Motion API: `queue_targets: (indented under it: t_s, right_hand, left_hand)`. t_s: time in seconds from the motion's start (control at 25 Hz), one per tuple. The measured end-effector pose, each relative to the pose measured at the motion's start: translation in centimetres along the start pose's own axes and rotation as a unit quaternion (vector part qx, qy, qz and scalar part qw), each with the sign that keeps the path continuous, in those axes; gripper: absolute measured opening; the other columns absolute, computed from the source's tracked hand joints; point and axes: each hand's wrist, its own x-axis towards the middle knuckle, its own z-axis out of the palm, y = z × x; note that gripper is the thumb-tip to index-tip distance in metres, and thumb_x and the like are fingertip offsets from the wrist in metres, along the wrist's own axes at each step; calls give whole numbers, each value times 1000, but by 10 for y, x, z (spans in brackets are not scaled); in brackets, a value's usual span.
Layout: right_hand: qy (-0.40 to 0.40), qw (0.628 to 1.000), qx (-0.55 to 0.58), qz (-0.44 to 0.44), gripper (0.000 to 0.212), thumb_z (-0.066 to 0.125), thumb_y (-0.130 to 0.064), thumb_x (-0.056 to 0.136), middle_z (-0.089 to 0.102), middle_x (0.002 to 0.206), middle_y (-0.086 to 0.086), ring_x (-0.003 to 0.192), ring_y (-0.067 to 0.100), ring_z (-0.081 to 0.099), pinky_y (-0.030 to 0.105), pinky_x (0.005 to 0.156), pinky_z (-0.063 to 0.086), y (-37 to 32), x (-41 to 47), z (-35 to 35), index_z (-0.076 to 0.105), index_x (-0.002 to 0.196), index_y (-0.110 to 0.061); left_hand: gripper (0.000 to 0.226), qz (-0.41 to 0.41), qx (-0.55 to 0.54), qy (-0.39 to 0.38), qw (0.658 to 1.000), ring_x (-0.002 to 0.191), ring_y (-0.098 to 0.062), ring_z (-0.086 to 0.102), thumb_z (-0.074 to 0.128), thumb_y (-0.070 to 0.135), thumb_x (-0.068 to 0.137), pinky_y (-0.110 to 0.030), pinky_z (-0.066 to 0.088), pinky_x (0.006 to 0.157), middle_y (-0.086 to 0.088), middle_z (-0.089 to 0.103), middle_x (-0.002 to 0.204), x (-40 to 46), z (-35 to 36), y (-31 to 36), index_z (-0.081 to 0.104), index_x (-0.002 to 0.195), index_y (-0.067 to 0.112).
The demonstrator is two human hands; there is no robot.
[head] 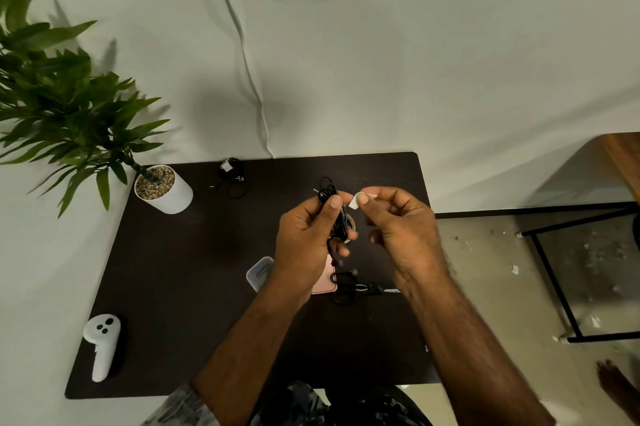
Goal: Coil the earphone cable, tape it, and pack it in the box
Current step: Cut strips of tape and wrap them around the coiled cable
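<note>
Head view: scissors (363,290), controller (103,344), plant pot (166,191) on table (194,270)

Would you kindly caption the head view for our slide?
Left hand grips the coiled earphone cable; right hand pinches a tape piece beside it.

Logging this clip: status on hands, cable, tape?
Left hand grips coiled earphone cable above table. Right hand pinches white tape piece beside coil, not yet applied. Box below, partly hidden; nothing blocking.

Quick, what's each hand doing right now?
Left hand: fingers grip the coiled black earphone cable.
Right hand: fingers pinch a small white piece of tape.
</note>
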Motion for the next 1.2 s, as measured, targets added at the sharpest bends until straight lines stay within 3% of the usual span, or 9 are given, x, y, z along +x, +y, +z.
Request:
queue_targets:
  t_s: [0.24, 0.36, 0.48, 0.76, 0.92, 1.04, 1.12, 1.2]
  right_hand:
    - [10, 999, 39, 18, 13, 78, -24, 93, 71, 74, -1, 54, 2, 62, 18, 51, 51, 3, -11, 15, 81, 97, -11]
    - [-22, 995, 79, 48, 19, 79, -26, 93, 65, 66, 3, 58, 11, 59, 28, 50, 51, 4, -12, 19, 82, 99, -8]
    - [-33, 987, 137, 78, 17, 79, -23, 92, 58, 61, 1, 56, 14, 54, 26, 45, 46, 4, -14, 24, 80, 93, -7]
    - [-33, 962, 238, 129, 32, 77, -24, 93, 55, 59, -3, 53, 6, 47, 19, 40, 40, 1, -17, 30, 77, 115, -1]
    - [-44, 964, 241, 105, 27, 75, -20, 95, 56, 62, 0, 50, 4, 47, 18, 40, 41, 4, -18, 29, 76, 110, 3]
    - [-62, 974, 213, 55, 27, 75, -19, 94, 67, 80, 13, 58, 8, 59, 18, 44, 47, 4, -21, 27, 75, 107, 5]
    - [-79, 980, 183, 16, 30, 72, -29, 94, 75, 90, 10, 69, 10, 67, 20, 50, 50, 4, -23, 25, 79, 107, -2]
    - [-80, 985, 151, 5, 38, 64, -46, 95, 68, 78, 3, 69, 13, 60, 26, 54, 48, 5, -21, 21, 82, 98, -12]
  left_hand:
    - [25, -17, -72, 1, 997, 71, -18, 69, 62, 32, 95, -27, 56, 52, -5, 74, 87, -3, 7, 2, 77, 109, 17]
    - [30, -19, -101, 19, 994, 70, -18, 68, 62, 34, 93, -27, 56, 52, -12, 75, 94, -2, 8, 2, 76, 112, 15]
    - [29, -14, -124, 21, 992, 71, -17, 68, 63, 34, 93, -31, 58, 54, -12, 73, 92, 0, 10, 1, 76, 114, 18]
    - [25, -6, -137, 29, 990, 67, -15, 69, 63, 27, 92, -24, 55, 47, -7, 78, 94, -3, 17, 3, 77, 112, 19]
    - [26, 5, -124, 46, 991, 63, -15, 69, 65, 29, 90, -24, 57, 48, -5, 78, 87, -3, 18, 1, 76, 112, 22]
    - [30, 17, -105, 58, 993, 73, -23, 72, 66, 32, 91, -28, 60, 52, -10, 78, 98, -2, 15, -1, 77, 116, 19]
    - [29, 15, -99, 54, 994, 80, -27, 74, 65, 30, 93, -29, 60, 53, -10, 79, 104, -2, 14, 0, 77, 115, 15]
    - [25, 10, -104, 35, 994, 80, -25, 74, 63, 27, 96, -30, 61, 54, -8, 79, 102, -2, 12, 2, 76, 113, 16]
